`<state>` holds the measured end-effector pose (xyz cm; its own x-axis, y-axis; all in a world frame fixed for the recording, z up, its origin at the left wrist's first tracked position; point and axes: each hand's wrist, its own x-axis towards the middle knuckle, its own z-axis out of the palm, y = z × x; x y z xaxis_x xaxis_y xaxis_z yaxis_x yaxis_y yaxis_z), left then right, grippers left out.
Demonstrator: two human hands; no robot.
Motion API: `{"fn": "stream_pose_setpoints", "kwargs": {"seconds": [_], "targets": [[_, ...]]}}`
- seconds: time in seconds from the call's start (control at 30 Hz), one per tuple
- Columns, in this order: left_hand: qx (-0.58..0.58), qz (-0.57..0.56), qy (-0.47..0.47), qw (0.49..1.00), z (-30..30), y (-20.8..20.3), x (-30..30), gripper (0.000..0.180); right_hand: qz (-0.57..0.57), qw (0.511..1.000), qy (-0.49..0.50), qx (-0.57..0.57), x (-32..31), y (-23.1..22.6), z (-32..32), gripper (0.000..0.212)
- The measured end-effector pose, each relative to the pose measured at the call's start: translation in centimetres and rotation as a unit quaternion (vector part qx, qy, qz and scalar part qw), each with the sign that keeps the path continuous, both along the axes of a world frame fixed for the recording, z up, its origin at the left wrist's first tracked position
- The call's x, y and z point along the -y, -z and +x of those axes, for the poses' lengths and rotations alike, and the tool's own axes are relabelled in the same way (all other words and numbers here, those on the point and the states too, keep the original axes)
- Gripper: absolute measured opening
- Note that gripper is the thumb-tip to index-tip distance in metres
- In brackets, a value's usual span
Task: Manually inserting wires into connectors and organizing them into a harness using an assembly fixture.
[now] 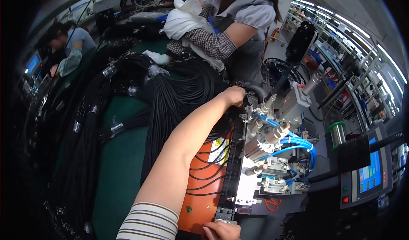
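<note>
My left arm, in a striped sleeve, reaches far across the bench. My left hand (234,96) is closed at the far end of a black row of cable holders (232,167); what its fingers grip is hidden. Near the bottom edge, my right hand (222,230) has its fingers bent together at the near end of that row, beside a small metal piece; I cannot make out what is in them. Several thin black cables (206,177) cross an orange plate (198,206) into the holders. A large bundle of black cables (164,108) lies left of my arm.
Right of the holders stands a machine with metal cylinders (260,148) and blue air hoses (313,155). A control screen (370,172) and a wire spool (338,134) are farther right. Tied cable bundles cover the green table (121,155). A co-worker's gloved hand (156,58) touches cables opposite.
</note>
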<state>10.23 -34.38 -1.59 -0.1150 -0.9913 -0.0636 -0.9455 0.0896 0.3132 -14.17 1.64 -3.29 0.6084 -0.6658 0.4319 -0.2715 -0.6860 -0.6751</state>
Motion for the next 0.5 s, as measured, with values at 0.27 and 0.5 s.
{"fn": "stream_pose_setpoints", "kwargs": {"seconds": [0.27, 0.5], "targets": [[-0.022, -0.133, -0.128, 0.983, -1.4, 2.7, 1.0, 0.027, -0.014, 0.999, -0.005, -0.033, -0.1, 0.7, -0.3, 0.016], [-0.036, -0.128, -0.14, 0.981, -1.4, 3.2, 2.2, 0.036, -0.053, 0.998, 0.007, -0.016, -0.2, 1.0, -0.3, 0.016]]}}
